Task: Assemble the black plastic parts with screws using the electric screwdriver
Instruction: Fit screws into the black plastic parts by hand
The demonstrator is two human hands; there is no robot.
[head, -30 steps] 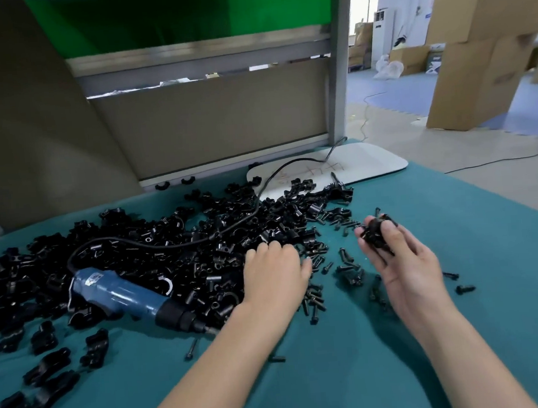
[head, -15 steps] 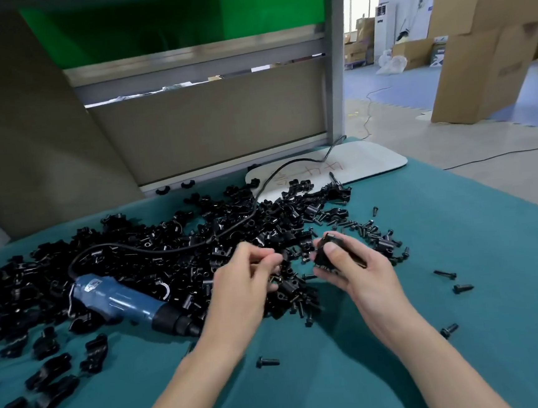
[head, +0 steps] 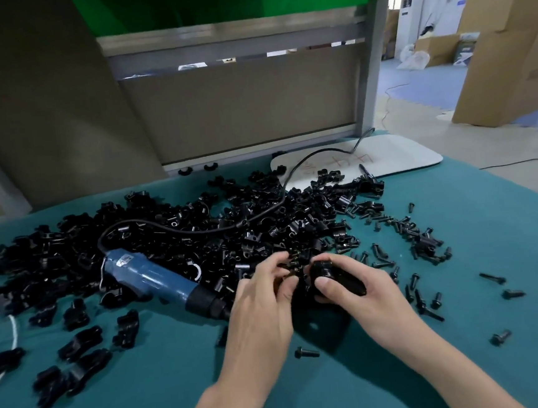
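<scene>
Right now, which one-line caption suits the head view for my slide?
Right hand grips a black plastic part, left hand curled against it, beside the electric screwdriver.

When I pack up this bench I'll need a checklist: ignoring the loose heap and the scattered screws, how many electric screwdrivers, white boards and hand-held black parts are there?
Electric screwdriver: 1
White board: 1
Black plastic part held in the right hand: 1
Total: 3
</scene>
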